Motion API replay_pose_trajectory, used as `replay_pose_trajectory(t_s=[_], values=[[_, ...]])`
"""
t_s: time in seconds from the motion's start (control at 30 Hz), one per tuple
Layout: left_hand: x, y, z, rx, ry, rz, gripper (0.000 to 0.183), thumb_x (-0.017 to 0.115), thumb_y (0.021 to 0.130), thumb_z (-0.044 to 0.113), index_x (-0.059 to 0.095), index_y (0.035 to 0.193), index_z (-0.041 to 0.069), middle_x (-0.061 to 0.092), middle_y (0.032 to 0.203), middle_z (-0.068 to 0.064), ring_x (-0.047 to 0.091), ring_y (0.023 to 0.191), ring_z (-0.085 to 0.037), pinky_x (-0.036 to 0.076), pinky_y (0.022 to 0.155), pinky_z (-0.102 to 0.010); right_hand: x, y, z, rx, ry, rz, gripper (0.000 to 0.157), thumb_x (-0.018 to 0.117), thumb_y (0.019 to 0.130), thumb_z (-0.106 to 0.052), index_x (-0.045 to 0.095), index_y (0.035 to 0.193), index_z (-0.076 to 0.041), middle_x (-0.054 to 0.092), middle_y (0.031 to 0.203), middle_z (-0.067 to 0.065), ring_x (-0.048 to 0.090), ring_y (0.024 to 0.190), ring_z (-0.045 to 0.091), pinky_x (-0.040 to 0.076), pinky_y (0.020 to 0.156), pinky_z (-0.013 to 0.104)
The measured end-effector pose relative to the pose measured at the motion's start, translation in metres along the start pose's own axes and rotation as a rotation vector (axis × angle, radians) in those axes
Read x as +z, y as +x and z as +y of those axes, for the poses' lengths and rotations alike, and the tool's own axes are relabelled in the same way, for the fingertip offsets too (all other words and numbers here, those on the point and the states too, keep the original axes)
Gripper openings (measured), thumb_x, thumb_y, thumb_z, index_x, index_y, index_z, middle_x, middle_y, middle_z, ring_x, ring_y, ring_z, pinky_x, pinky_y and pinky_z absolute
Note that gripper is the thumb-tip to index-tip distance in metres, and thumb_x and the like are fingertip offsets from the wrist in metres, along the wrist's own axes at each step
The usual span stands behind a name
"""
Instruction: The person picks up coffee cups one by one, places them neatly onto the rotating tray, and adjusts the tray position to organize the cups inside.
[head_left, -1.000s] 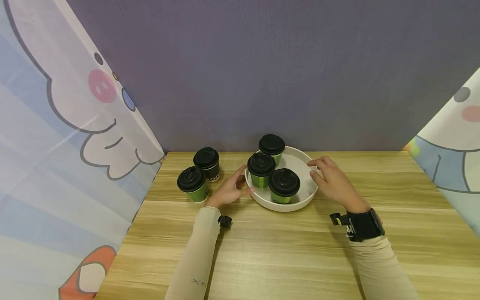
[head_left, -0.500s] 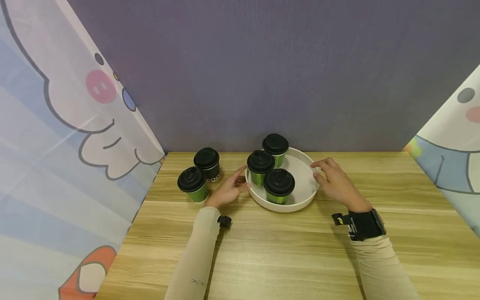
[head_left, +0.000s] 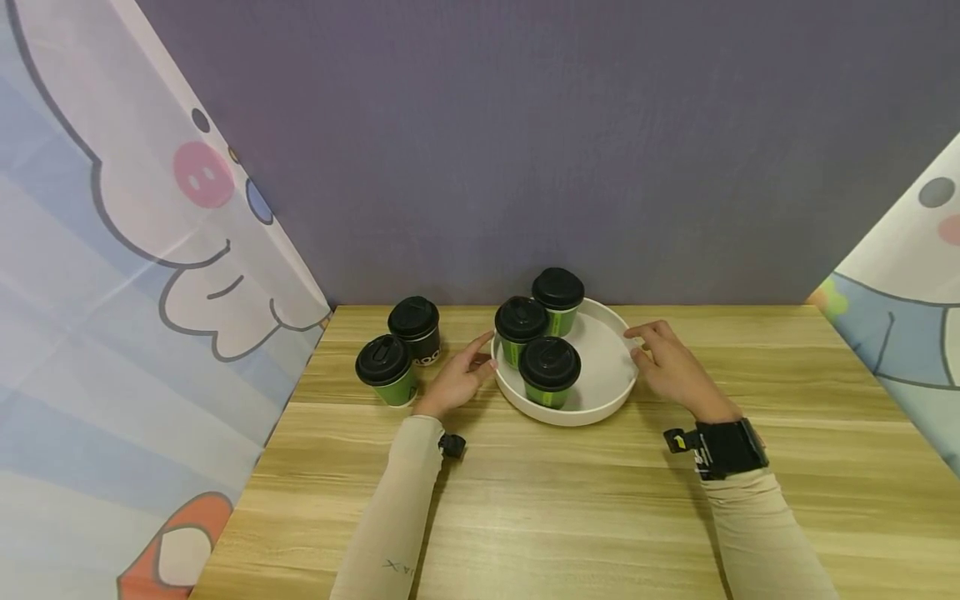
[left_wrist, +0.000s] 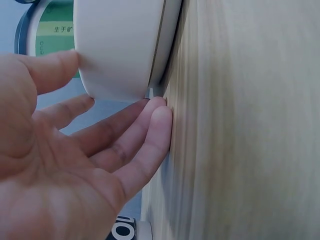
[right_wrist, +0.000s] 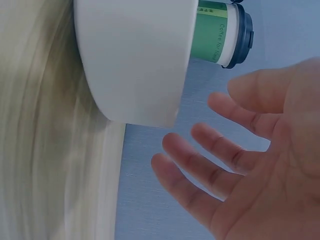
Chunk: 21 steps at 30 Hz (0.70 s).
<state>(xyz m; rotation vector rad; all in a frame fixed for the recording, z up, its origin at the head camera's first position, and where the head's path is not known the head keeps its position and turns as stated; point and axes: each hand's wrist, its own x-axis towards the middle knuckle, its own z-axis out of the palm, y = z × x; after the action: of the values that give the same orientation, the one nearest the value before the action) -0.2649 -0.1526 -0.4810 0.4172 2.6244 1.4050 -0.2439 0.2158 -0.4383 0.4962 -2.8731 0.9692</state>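
Observation:
A round white turntable tray [head_left: 607,367] bears three green paper coffee cups with black lids: a back cup [head_left: 561,320], a left cup [head_left: 513,353] and a front cup [head_left: 547,397]. At the left side is my left hand [head_left: 454,382], its thumb and forefinger touching the white wall [left_wrist: 120,45] with the other fingers loosely extended. My right hand [head_left: 672,367] hovers at the right rim, fingers relaxed and spread. In the right wrist view a gap shows between its fingertips [right_wrist: 172,142] and the tray wall [right_wrist: 135,65].
Left of my left hand stand a green cup [head_left: 395,389] and a black cup [head_left: 426,346], both with black lids. A grey panel [head_left: 540,150] rises behind the wooden table [head_left: 570,508]. A cartoon-printed curtain [head_left: 112,350] borders the left side.
The tray has turned clockwise as seen from above: the back cup shifted right, the front cup left, the left cup away from me. My right hand drew slightly rightward; my left thumb moved back.

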Motion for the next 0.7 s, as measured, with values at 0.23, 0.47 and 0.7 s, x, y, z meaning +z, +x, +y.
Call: replay_pose_trajectory(t_s=[0.23,0.47,0.7], values=[[0.003,0.001,0.0,-0.004,-0.005,0.035,0.054,0.054,0.108,0.023,0.038,0.159,0.025,0.068,0.132,-0.016,0.07,0.107,-0.028,0.053,0.073,-0.029,0.003,0.001,0.006,-0.008,-0.006,0.018,0.034,0.047,0.106,-0.007,0.054,0.136,0.006,0.05,0.125,0.028,0.062,0.109,0.045,0.052,0.086,0.054],[0.004,0.0,0.002,-0.014,0.004,0.077,0.051,0.054,0.108,0.027,0.043,0.157,0.023,0.071,0.125,-0.016,0.071,0.102,-0.026,0.053,0.073,-0.028,0.006,0.002,0.011,-0.051,-0.031,0.064,0.03,0.047,0.104,-0.002,0.058,0.129,0.009,0.055,0.113,0.025,0.059,0.092,0.034,0.048,0.079,0.044],[0.003,-0.001,0.004,-0.013,0.036,0.076,0.05,0.05,0.11,0.027,0.041,0.158,0.02,0.07,0.126,-0.015,0.07,0.104,-0.025,0.056,0.081,-0.037,0.011,0.003,0.02,-0.038,-0.045,0.083,0.029,0.049,0.103,0.0,0.061,0.128,0.009,0.057,0.109,0.021,0.055,0.087,0.03,0.045,0.074,0.038]])
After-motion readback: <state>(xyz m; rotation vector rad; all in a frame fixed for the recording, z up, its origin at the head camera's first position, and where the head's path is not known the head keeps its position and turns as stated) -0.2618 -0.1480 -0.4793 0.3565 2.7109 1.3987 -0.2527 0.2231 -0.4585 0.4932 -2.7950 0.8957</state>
